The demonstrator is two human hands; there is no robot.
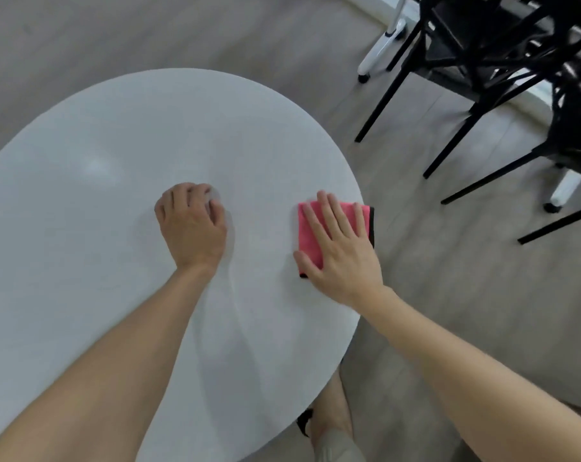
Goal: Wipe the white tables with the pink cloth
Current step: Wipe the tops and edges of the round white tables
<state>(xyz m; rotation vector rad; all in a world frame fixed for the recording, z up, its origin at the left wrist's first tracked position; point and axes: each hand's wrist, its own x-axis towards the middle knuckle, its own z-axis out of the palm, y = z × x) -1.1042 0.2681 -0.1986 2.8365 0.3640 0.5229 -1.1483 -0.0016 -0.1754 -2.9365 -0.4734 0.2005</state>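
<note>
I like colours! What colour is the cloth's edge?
Black, on a pink cloth; the head view shows it.

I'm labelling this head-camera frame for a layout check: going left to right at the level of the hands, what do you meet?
Left hand, fingers curled, on the white table → right hand pressing flat on the pink cloth → black chairs on the floor.

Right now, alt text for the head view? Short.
A person's right hand presses flat on a folded pink cloth at the right edge of a round white table. The left hand rests with fingers curled near the table's middle, holding nothing; black chairs stand on the floor beyond.
</note>
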